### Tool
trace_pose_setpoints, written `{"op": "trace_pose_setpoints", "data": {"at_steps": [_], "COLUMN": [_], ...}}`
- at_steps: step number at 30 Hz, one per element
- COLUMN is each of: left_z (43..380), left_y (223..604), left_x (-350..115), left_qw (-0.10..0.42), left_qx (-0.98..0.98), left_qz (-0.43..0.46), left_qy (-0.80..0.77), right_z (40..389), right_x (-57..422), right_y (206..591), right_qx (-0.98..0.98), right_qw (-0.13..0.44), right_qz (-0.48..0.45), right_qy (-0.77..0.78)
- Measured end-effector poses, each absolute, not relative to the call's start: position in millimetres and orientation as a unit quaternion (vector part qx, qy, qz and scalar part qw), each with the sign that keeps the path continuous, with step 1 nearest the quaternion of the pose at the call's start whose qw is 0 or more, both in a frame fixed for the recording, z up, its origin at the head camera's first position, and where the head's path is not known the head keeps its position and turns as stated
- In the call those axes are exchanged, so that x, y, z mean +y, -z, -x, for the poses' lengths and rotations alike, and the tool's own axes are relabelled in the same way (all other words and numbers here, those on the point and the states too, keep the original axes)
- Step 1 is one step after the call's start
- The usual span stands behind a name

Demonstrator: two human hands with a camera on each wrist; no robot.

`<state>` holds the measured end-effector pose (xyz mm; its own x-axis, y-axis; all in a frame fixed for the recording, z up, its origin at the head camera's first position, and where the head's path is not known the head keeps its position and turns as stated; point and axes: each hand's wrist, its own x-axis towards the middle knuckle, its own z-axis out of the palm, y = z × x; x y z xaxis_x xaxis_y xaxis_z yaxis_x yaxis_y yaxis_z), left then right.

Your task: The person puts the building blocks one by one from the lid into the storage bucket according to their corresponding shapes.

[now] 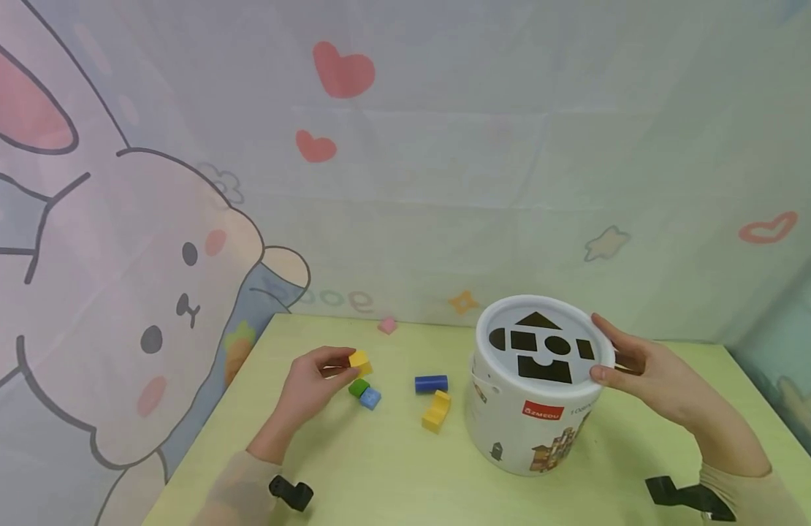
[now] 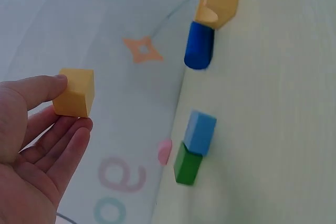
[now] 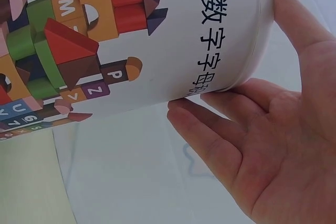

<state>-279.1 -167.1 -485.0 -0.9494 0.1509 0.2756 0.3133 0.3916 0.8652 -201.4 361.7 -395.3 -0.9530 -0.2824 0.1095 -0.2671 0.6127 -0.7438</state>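
My left hand point(image 1: 311, 382) pinches a small yellow block point(image 1: 360, 362) between thumb and fingers, above the table's left half. In the left wrist view this yellow cube point(image 2: 76, 94) is held at the fingertips. Just below it lie a green block point(image 1: 359, 388) and a light blue block point(image 1: 370, 398), touching each other. My right hand point(image 1: 649, 372) holds the upper right side of a white bucket point(image 1: 511, 431), thumb and fingers apart at the lid's rim. The bucket's lid point(image 1: 503, 372) has several shaped holes. Printed coloured blocks decorate the bucket wall point(image 3: 152, 85) in the right wrist view.
A dark blue cylinder point(image 1: 431, 383) and a yellow block with a curved notch point(image 1: 436, 412) lie left of the bucket. The light green table point(image 1: 379, 475) ends at a cloth backdrop point(image 1: 432, 241) printed with a rabbit and hearts.
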Motion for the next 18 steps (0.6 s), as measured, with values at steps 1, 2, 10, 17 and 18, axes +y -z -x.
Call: {"op": "trace_pose_setpoints", "data": {"at_steps": [1,2,10,17,18], "left_z": [278.4,277.2,272.1,269.2,268.0], "left_y": [482.3,479.3,460.5,443.1,439.8], "left_x": [-161.7,-156.0,-112.3,-74.8,-69.8], "left_qw": [0.074,0.072,0.081,0.099,0.103], "left_qx": [-0.825,-0.82,-0.788,-0.746,-0.742], "left_qz": [0.137,0.135,0.155,0.195,0.203], "left_qy": [0.542,0.551,0.591,0.629,0.631], "right_z": [201.8,202.2,203.0,201.3,201.3], "right_x": [361.1,360.5,357.7,358.9,358.9], "right_y": [395.3,395.2,394.9,392.9,392.9], "right_qx": [0.898,0.898,0.897,0.904,0.904], "right_qw": [0.01,0.01,0.015,0.012,0.012], "right_qz": [0.152,0.152,0.151,0.145,0.145], "right_qy": [0.412,0.412,0.414,0.402,0.402]}}
